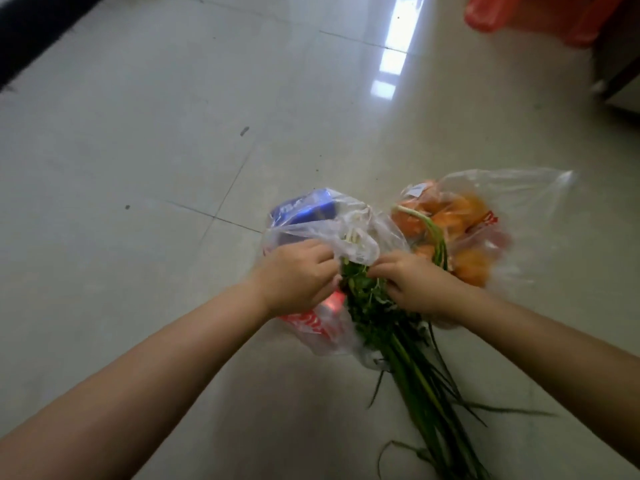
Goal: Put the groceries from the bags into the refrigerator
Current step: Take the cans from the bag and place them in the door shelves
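On the tiled floor (138,133), left hand (294,275) pinches clear bag (322,233) plastic. Right hand (412,282) fingers curl into the greens bunch (374,317). Orange produce bag (464,223) just beside.

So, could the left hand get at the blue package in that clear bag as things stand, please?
Probably not directly: the left hand grips the clear bag, whose plastic covers the blue package, and the greens sit at its mouth.

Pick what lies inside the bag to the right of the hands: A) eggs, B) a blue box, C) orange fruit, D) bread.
C: round orange fruit shows through the clear right bag, while the blue box sits in the left bag, and both the left hand and the right hand are at the greens.
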`<act>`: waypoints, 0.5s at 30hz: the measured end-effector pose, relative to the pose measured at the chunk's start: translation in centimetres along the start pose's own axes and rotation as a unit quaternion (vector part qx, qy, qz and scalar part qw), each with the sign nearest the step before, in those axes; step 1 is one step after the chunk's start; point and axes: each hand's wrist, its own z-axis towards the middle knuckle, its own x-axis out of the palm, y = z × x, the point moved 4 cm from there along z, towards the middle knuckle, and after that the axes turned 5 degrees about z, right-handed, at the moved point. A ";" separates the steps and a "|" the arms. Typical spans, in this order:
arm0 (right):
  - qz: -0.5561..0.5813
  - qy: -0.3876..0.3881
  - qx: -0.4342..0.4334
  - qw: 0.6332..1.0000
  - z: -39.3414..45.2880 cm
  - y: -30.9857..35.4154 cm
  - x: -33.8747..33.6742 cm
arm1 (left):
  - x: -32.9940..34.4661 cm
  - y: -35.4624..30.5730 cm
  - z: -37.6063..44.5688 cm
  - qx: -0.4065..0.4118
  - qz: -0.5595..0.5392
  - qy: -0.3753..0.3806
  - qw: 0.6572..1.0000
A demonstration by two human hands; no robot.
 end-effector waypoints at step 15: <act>0.068 0.032 0.041 0.996 8.6 6.5 7.3 | 2.9 8.7 -1.6 -0.201 0.027 0.248 0.947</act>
